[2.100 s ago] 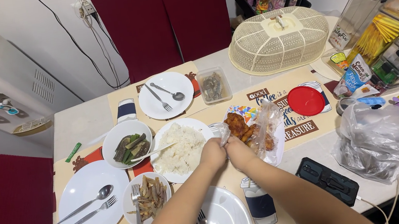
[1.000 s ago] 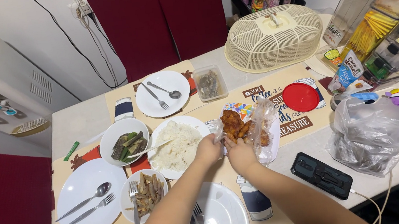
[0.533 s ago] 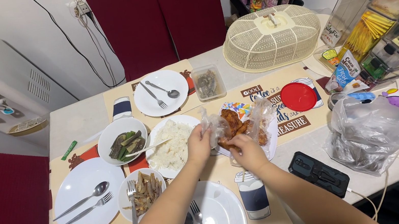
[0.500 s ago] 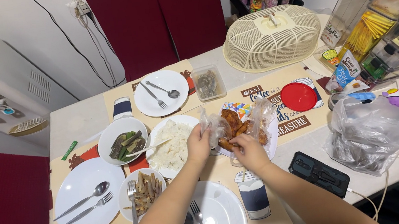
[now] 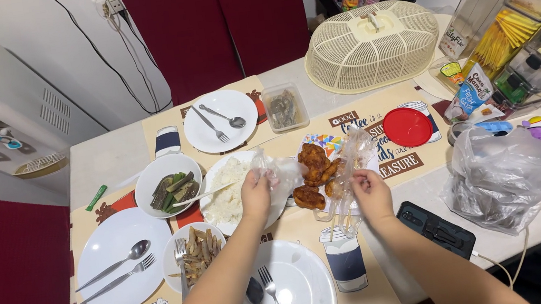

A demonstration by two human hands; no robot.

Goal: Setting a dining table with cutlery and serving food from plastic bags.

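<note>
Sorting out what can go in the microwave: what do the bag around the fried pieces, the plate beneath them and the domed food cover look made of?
The bag, pulled open by the left hand and right hand, looks like thin clear plastic film: see-through, crinkled, glinting. The plate seems glossy white ceramic or melamine; it is mostly hidden. The food cover looks like matte cream moulded plastic lattice.

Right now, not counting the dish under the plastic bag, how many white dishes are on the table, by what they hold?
Empty plates with fork and spoon: 3
Plate of rice: 1
Bowl of green vegetables: 1
Bowl of small fried fish: 1
Total: 6
</note>
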